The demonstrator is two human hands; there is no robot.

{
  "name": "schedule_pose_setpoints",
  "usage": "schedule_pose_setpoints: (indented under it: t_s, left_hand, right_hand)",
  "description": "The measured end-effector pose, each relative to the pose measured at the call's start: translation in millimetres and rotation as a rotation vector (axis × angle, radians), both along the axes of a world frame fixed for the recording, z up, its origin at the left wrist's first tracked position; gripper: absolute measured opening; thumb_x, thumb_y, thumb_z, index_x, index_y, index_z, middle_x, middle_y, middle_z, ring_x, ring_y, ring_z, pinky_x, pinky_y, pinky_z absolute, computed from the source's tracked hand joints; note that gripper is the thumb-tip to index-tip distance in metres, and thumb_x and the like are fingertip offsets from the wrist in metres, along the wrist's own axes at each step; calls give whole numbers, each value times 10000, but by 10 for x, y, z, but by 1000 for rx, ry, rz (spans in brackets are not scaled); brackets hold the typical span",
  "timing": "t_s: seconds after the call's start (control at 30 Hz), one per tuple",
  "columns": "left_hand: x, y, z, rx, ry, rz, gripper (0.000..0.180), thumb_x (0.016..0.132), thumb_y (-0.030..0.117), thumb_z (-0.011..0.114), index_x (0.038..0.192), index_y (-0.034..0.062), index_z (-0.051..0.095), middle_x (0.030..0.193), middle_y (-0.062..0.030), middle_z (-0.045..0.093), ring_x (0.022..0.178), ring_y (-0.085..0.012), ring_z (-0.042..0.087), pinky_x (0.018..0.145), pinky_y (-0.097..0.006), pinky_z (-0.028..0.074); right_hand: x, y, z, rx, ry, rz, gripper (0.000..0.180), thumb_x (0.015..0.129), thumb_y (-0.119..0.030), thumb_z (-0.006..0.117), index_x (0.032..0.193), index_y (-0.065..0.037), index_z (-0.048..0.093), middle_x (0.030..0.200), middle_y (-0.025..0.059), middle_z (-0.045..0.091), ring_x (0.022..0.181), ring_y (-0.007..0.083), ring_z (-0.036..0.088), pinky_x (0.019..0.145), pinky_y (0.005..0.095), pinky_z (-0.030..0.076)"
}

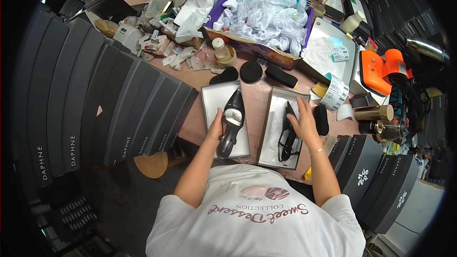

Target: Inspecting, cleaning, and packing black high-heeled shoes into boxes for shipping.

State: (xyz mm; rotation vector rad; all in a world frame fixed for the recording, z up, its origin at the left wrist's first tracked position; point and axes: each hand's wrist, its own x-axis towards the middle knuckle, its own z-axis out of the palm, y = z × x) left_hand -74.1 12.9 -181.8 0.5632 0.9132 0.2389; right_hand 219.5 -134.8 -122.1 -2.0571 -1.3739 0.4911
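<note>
A black pointed-toe shoe (229,135) with white stuffing in its toe is tilted over the shallow grey, white-lined box part (244,147) at left. My left hand (216,127) grips it along its left side, with most fingers hidden. A second black shoe with straps (286,138) lies on its side on white paper (273,126) inside the grey shoebox (263,150). Over that box's right side is my right hand (305,123), fingers stretched and apart. Its thumb lies at the second shoe's upper part; whether it presses on it I cannot tell.
Tall stacks of dark shoeboxes (102,100) flank me at left, with more boxes (362,166) at right. Beyond my hands are black pads (251,72), a bottle (223,52), and a purple carton (252,46) of crumpled white paper. Label rolls (335,90) and an orange tape dispenser (376,74) stand at right.
</note>
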Motion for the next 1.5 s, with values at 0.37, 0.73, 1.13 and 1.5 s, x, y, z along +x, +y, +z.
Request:
schedule_pose_setpoints:
  t_s: [0.37, 0.73, 1.13, 1.5]
  left_hand:
    - [-250, -415, -646, 610, 448, -78, 798, 853, 225, 682, 1455, 21, 201, 1125, -190, 583, 963, -227, 617, 814, -325, 507]
    - [-206, -512, -34, 1526, 657, 22, 542, 889, 98, 615, 1358, -25, 372, 1109, -157, 585, 995, -203, 582, 813, -284, 476]
    - [538, -1367, 835, -48, -177, 185, 351, 953, 109, 529, 1270, 79, 381, 1132, -94, 536, 1027, -206, 567, 866, -376, 499]
    - [1647, -590, 391, 1648, 155, -1004, 351, 812, 126, 638, 1147, 27, 602, 1070, -169, 621, 1041, -333, 563, 909, -413, 450]
  right_hand:
    - [-678, -557, -591, -379, -109, -133, 915, 754, -31, 631, 1497, -187, 119, 1423, 382, 214, 971, 508, 560, 824, 479, 504]
    - [-467, -610, -725, 233, 509, -438, 807, 784, -13, 518, 1475, -13, 101, 1173, 225, 565, 980, 324, 613, 831, 358, 491]
    - [-1161, -1165, 305, -3, 1022, -112, 697, 904, -212, 590, 1480, -61, 228, 1274, 162, 499, 1096, 238, 536, 904, 307, 457]
    - [-1001, -2181, 311, 349, 1048, -719, 689, 792, -7, 660, 1405, 19, 346, 1050, 98, 608, 917, 126, 595, 818, 257, 494]
